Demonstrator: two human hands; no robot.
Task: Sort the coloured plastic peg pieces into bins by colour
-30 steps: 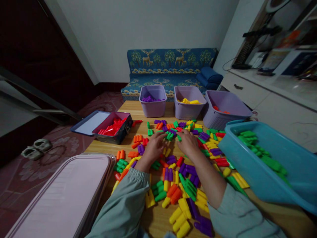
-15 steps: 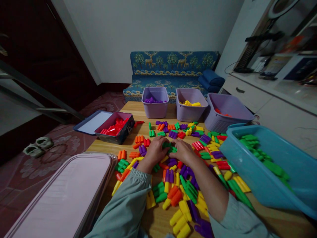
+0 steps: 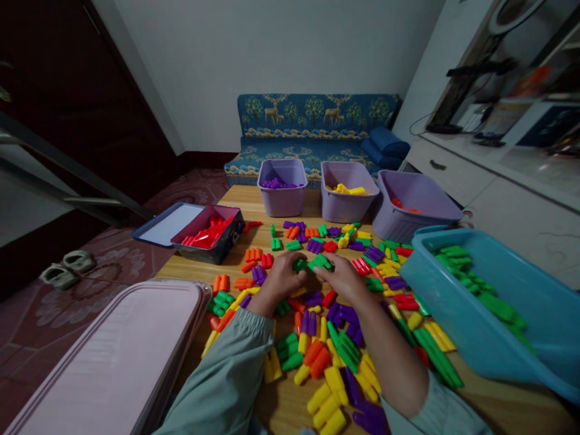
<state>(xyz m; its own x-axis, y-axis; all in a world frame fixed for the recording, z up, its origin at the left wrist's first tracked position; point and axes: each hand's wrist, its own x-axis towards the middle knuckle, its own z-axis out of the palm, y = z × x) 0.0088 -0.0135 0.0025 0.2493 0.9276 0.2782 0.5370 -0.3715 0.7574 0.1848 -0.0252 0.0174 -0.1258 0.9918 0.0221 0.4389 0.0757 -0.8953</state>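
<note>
Both my hands meet over the middle of a wooden table (image 3: 212, 266) strewn with coloured plastic pegs. My left hand (image 3: 281, 277) is closed on a green peg piece (image 3: 299, 264). My right hand (image 3: 341, 277) pinches another green peg piece (image 3: 321, 262) right beside it; the two pieces touch or nearly touch. Purple, red, yellow and orange pegs lie under and around my wrists. A large blue tub (image 3: 521, 338) holding green pegs (image 3: 471, 281) stands at my right.
Three lilac bins stand at the far table edge: one with purple pegs (image 3: 281, 187), one with yellow (image 3: 347, 192), one with red (image 3: 414, 208). An open dark tin (image 3: 206, 232) of red pegs sits left. A pink lidded case (image 3: 109, 362) fills the near left. A blue sofa (image 3: 312, 130) stands behind.
My hands drew back toward me from the far pegs and closed together, lifting green pieces between them.
</note>
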